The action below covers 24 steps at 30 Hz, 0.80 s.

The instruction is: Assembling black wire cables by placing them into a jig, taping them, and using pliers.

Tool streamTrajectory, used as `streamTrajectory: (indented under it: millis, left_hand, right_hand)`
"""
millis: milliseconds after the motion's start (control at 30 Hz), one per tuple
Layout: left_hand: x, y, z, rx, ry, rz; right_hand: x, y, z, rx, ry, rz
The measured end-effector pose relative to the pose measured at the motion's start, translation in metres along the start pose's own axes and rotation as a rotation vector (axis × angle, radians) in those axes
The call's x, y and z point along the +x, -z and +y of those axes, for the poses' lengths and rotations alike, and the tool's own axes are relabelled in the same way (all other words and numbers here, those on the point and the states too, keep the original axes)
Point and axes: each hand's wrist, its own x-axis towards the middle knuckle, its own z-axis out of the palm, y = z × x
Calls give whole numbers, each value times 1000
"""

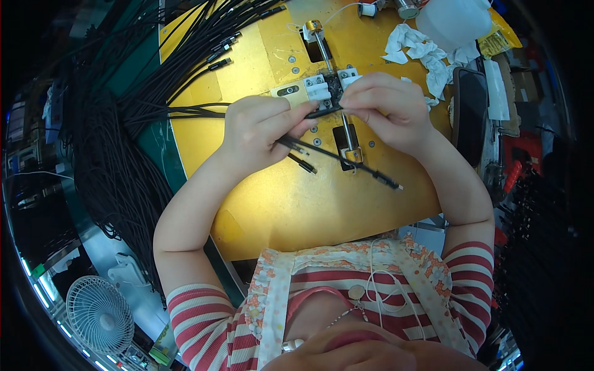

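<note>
My left hand (pixel 263 130) grips a small bundle of thin black cables (pixel 185 112) that run in from the left, with several plug ends (pixel 346 162) sticking out to the right below my fingers. My right hand (pixel 387 108) pinches one black cable end (pixel 325 112) between thumb and fingers. Both hands meet just in front of a small white and metal fixture (pixel 322 88) mounted on the yellow work plate (pixel 272 204).
A large mass of black cables (pixel 117 123) hangs over the plate's left side. Crumpled white tissue (pixel 421 52) and a translucent plastic container (pixel 451 18) lie at the upper right, next to a dark phone-like slab (pixel 470 111). A small white fan (pixel 99 315) sits lower left.
</note>
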Motion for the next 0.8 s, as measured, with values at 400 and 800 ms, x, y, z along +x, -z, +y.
streamTrajectory:
  millis: [400, 800]
  left_hand:
    - [2, -9, -4, 255, 64, -106]
    - [3, -9, -8, 251, 23, -99]
  right_hand:
    - [1, -1, 16, -218, -192, 34]
    - [-1, 4, 5, -546, 75, -97]
